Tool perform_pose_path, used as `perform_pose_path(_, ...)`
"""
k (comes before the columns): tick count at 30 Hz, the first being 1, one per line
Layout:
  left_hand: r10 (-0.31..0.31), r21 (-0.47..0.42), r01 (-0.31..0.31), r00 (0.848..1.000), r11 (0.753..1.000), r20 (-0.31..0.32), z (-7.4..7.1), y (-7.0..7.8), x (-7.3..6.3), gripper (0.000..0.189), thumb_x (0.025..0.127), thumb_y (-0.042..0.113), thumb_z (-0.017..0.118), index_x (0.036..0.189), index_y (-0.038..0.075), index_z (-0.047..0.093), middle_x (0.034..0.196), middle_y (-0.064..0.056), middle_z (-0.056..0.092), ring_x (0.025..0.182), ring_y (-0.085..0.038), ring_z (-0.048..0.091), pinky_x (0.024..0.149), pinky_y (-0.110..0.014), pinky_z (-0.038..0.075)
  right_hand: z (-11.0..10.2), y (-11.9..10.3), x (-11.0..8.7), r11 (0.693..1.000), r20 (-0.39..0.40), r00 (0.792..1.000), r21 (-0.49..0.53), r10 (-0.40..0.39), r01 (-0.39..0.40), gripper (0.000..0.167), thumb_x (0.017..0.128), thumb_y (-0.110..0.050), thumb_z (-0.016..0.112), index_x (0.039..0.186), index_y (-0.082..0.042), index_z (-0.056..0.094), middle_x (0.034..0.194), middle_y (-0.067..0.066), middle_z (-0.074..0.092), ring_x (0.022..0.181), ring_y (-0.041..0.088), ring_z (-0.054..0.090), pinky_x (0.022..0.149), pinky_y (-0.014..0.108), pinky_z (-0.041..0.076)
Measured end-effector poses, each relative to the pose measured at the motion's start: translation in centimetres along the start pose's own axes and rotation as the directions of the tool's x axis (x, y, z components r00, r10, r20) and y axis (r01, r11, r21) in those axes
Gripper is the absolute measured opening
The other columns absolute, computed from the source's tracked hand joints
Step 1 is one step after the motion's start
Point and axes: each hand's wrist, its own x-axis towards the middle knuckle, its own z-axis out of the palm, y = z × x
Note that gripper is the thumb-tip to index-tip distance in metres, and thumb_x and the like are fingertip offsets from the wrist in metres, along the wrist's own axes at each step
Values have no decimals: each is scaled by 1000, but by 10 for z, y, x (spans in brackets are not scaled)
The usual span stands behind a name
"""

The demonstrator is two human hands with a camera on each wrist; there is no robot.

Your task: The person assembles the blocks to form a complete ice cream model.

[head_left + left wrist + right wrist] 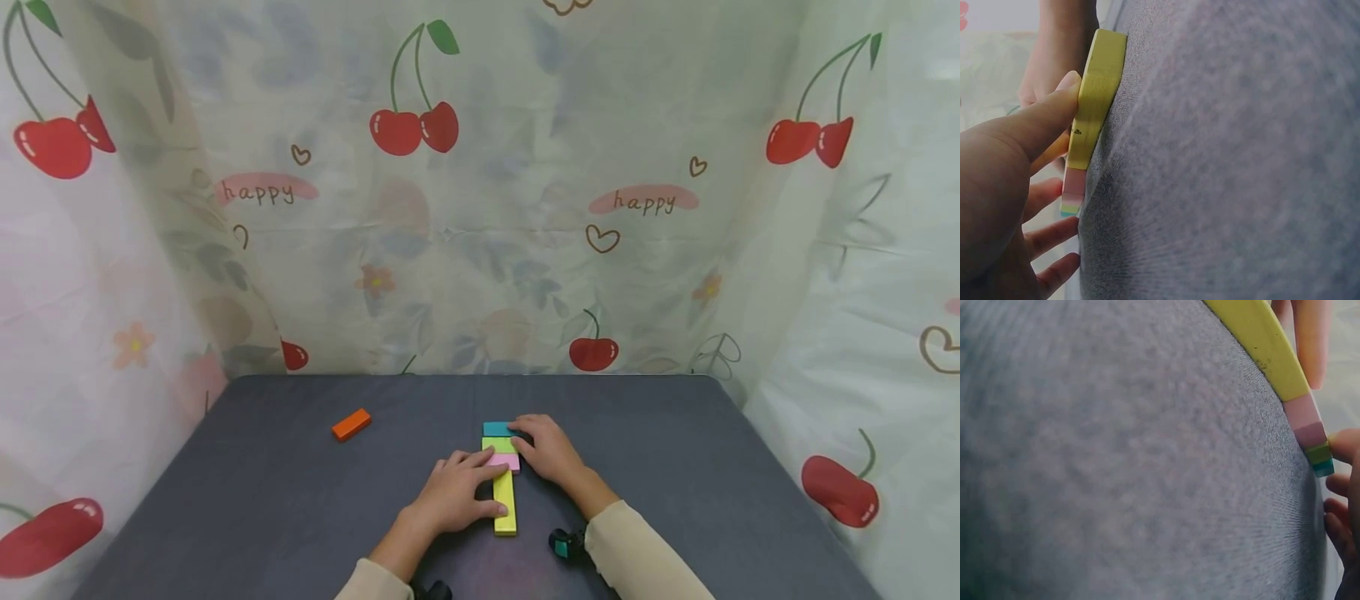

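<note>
Four-colour blocks lie flat and touching in a column: a blue block (495, 429) at the far end, a lime-green block (498, 445), a pink block (512, 461), and a long yellow block (506, 493) lengthwise nearest me. My left hand (450, 493) is on their left side, its thumb touching the yellow block and its extended fingers across the pink one. From the right, my right hand (553, 450) rests its fingertips on the blue block, with its thumb at the lime-green block. The left wrist view shows the left thumb (1054, 115) against the yellow block's upper face.
An orange block (352, 425) lies apart at the far left of the dark grey cloth-covered table (262, 500). A curtain (480, 192) printed with cherries surrounds the back and sides. A dark device (567, 544) sits at the right wrist.
</note>
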Motion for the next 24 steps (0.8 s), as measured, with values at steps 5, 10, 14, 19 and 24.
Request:
perform_pose_path(5,1,1,-1,1000,1000,-2,1,-1,1,67,84,63,62,144,37,49,153,4,37,128,-26,40,94,-50,36,0,-1,0,1000,-1,1000,0,-22,22,28,95,-20,65,121,-11,70,123,9,63,117,29,54,97,50,43)
perform_pose_path(10,2,3,-2,1000,1000,-8,2,-2,2,67,84,64,62,144,37,49,153,4,37,128,-26,40,94,-50,36,1,-1,0,1000,-17,999,-1,-29,29,28,95,-19,65,121,-11,70,122,9,64,116,28,54,97,49,43)
perform_pose_path(14,3,-1,-3,1000,1000,-5,1,-2,2,67,83,64,62,144,37,49,153,4,37,128,-27,40,94,-50,36,1,-2,0,1000,-15,1000,14,-18,18,27,95,-19,65,120,-10,70,122,9,64,116,29,54,97,49,42)
perform_pose_path(19,9,-2,-9,1000,1000,-6,0,-1,2,66,83,63,64,142,36,51,152,3,39,127,-27,41,93,-50,37,1,-4,0,1000,-6,1000,18,1,-1,28,95,-19,65,120,-10,70,124,10,63,118,29,53,98,50,42)
perform_pose_path(24,0,-14,0,1000,1000,-15,0,-1,3,66,81,62,67,140,35,53,150,2,41,124,-27,42,92,-50,37,-1,-6,0,1000,23,1000,21,-14,14,29,95,-19,64,121,-8,69,129,12,60,122,32,50,99,52,40)
